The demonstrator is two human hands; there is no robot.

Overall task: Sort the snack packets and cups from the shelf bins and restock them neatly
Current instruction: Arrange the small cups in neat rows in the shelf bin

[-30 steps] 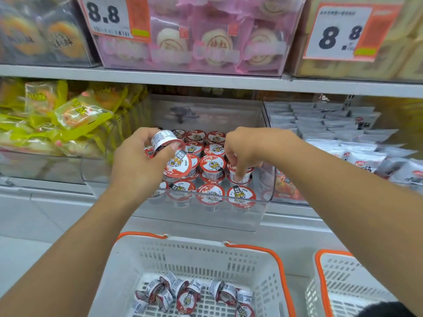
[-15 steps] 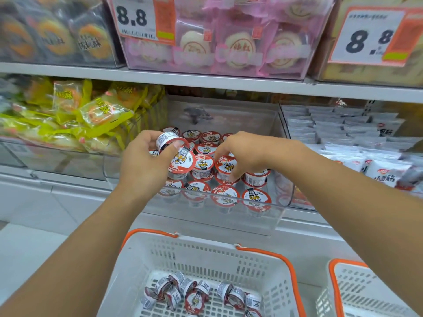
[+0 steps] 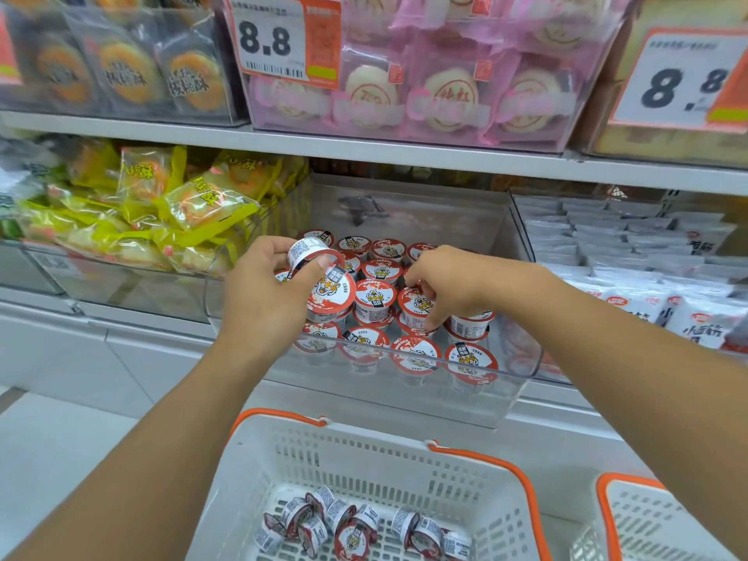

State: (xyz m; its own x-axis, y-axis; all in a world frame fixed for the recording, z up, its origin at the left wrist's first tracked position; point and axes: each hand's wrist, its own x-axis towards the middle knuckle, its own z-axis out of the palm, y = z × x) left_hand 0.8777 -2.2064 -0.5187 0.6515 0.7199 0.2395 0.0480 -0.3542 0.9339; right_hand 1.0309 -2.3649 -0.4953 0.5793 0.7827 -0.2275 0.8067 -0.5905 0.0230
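Nearest the camera, a white slotted plastic basket with orange rim (image 3: 485, 459) holds a loose heap of small red-and-white foil-lidded snack cups (image 3: 356, 528) lying on their sides, not yet shelved. A second white basket (image 3: 631, 504) shows at the right edge.

Above it, the step in hand looks like restocking: setting cups upright in rows inside the clear plastic shelf bin (image 3: 522, 378). The left hand (image 3: 259, 301) is curled round a stock of cups, thumb and fingers clamping one tipped cup (image 3: 309, 253) at the top and a larger lid-forward cup (image 3: 330, 295) beneath; just how many it grips is hard to tell. The right hand (image 3: 449, 289) reaches down into the bin with its fingers bent, pinching the rim of one upright cup (image 3: 417, 307) in the second row, seemingly seating it.

The next move probably calls for releasing that cup square with its neighbours, then passing another from the left hand into a gap.

Farther back, yellow-wrapped pastry packets (image 3: 170, 212) fill the left bin, white packets (image 3: 631, 244) the right one.
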